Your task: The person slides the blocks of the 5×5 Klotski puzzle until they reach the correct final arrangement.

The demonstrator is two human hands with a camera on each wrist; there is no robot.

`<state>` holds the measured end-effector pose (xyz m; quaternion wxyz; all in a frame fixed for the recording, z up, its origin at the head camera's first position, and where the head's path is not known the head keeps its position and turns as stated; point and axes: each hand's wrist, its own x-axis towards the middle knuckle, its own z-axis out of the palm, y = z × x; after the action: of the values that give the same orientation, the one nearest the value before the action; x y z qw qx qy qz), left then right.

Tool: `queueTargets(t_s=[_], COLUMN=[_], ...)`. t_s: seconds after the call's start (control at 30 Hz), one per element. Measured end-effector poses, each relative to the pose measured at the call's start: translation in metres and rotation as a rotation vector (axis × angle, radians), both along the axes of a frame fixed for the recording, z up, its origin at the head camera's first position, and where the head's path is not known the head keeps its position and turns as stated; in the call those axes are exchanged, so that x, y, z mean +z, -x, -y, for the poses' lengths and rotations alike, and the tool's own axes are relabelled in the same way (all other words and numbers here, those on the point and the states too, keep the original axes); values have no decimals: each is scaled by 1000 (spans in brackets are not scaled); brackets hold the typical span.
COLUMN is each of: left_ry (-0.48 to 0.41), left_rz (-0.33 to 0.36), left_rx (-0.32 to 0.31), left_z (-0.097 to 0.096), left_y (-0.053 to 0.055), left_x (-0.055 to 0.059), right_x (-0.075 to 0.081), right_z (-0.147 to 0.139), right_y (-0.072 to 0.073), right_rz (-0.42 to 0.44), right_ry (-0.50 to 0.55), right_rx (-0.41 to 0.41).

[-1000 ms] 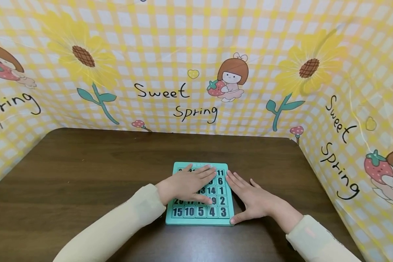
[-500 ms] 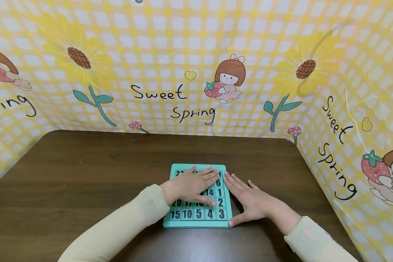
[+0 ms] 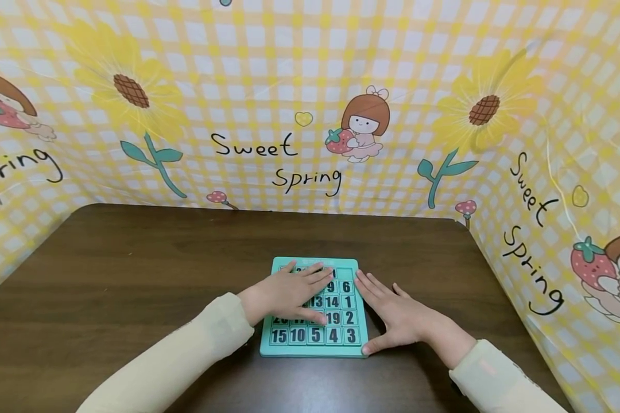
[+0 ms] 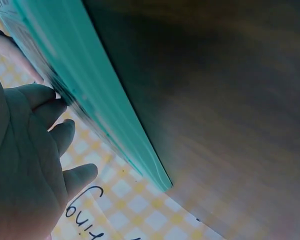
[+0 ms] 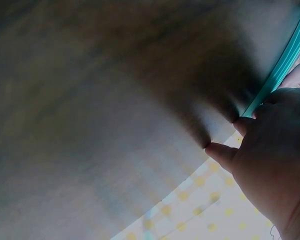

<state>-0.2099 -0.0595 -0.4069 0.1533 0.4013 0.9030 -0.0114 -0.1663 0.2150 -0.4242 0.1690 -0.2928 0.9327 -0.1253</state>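
Observation:
A teal sliding number puzzle [image 3: 315,351] lies flat on the table, with black numbers on its square tiles. My left hand [image 3: 286,292] is spread over its upper left part, fingers straight, and hides several tiles. Its fingertips reach the top row, where a bare slot [image 3: 347,273] shows at the right end. Along the puzzle's right edge my right hand [image 3: 400,314] rests, fingertips against the upper side and thumb at the lower corner. The left wrist view has the puzzle's side [image 4: 115,115] beyond the left hand [image 4: 30,155]. Dim light blurs the right hand [image 5: 275,150] in its wrist view.
The brown wooden table [image 3: 134,275] extends around the puzzle on every side. A yellow-and-white checked cloth [image 3: 258,74] with flowers and "Sweet Spring" lettering stands along the back and both sides.
My left hand moved slightly right, then back left. The tile numbered 11 left the top right corner and slid left, leaving a bare slot. The right hand stayed at the edge.

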Motion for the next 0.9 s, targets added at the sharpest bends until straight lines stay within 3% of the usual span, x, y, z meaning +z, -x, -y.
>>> queueTargets(t_s=[0.13, 0.43, 0.63, 0.9], left_ry=[3, -40, -44, -62], left_rz=[-28, -72, -74, -27], left_rx=[-18, -198, -195, -160], left_z=[3, -9, -14, -14], left_y=[-2, -14, -16, -6], left_x=[0, 2, 0, -2], right_x=[-2, 0, 1, 1], right_z=[-1, -1, 0, -1], right_y=[1, 2, 0, 1], right_rz=[0, 16, 25, 22], right_ry=[0, 2, 6, 0], right_rx=[-1, -1, 7, 6])
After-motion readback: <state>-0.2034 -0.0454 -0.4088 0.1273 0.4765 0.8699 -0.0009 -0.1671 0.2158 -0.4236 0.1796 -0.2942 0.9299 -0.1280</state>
